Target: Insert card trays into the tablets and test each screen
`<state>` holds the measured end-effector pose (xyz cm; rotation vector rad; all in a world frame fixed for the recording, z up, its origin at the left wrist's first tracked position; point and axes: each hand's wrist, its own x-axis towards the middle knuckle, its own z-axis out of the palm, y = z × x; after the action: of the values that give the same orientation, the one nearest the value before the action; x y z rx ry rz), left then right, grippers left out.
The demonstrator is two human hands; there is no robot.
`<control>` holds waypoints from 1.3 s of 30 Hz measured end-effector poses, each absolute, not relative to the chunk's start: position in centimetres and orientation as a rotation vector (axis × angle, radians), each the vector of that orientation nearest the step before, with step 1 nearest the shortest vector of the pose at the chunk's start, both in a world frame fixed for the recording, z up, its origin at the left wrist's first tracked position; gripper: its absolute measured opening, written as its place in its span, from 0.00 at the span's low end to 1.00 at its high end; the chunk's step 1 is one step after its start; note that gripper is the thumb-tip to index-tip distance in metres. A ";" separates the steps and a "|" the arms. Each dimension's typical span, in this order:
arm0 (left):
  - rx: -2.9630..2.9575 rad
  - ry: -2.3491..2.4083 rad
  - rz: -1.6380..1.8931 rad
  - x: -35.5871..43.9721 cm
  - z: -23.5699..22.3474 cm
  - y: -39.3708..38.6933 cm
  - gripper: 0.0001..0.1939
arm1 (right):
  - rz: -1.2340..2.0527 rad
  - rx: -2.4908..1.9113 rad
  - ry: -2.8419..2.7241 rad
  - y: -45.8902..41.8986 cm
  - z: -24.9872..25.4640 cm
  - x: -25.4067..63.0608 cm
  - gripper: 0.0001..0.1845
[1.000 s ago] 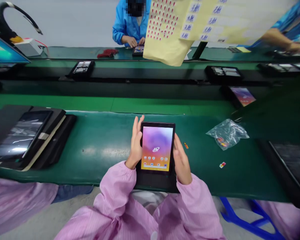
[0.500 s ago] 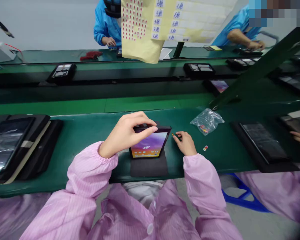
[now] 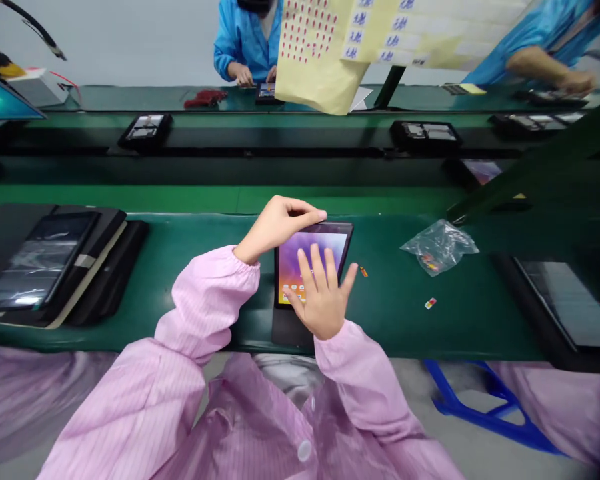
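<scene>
A tablet (image 3: 289, 260) with a lit purple-to-orange screen leans back on the green bench, a dark flat pad or cover flap (image 3: 289, 328) at its lower edge. My left hand (image 3: 284, 223) grips the tablet's top edge, thumb along the front and fingers behind. Spread over the screen is my right hand (image 3: 323, 293), fingers apart, holding nothing; whether it touches the glass I cannot tell. Beside the tablet lies a small orange-yellow piece (image 3: 364, 272). Farther right is a small white, red and yellow piece (image 3: 431, 303).
A clear plastic bag (image 3: 443, 248) with small coloured pieces lies to the right. Stacked dark cases with a tablet (image 3: 35, 260) are at left, another tablet (image 3: 570, 303) at right. Beyond runs a line carrying devices (image 3: 425, 133); two people in blue work across it.
My right hand has let go of the small orange-yellow piece, now on the bench, and moved left over the screen with fingers spread. The tablet leans farther back.
</scene>
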<state>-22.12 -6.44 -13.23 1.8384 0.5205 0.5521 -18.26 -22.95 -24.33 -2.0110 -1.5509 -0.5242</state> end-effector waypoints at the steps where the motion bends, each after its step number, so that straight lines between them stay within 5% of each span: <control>1: 1.834 0.526 0.561 -21.9 -13.5 -6.1 0.17 | -0.493 -2.054 -1.559 -22.2 -24.5 -18.7 0.37; 7: 1.789 0.566 0.569 -21.1 -14.7 -4.7 0.17 | -0.397 -2.201 -1.644 -24.0 -27.0 -20.0 0.45; 15: 1.806 0.568 0.468 -20.9 -15.4 -3.5 0.17 | -0.197 -2.233 -1.702 -27.9 -29.1 -22.4 0.42; 27: 1.802 0.592 0.625 -20.7 -15.5 -4.2 0.12 | -0.350 -2.209 -1.604 -20.7 -22.9 -18.0 0.41; 33: 1.811 0.547 0.586 -21.2 -15.0 -4.6 0.12 | -0.262 -2.231 -1.626 -23.8 -26.5 -20.5 0.46; 39: 1.832 0.518 0.581 -22.1 -13.7 -6.0 0.12 | -0.232 -2.229 -1.685 -28.3 -28.4 -23.1 0.39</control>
<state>-22.07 -5.98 -13.68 1.8316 0.5178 0.5813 -23.12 -28.28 -28.41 -2.2289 -1.6853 -0.2322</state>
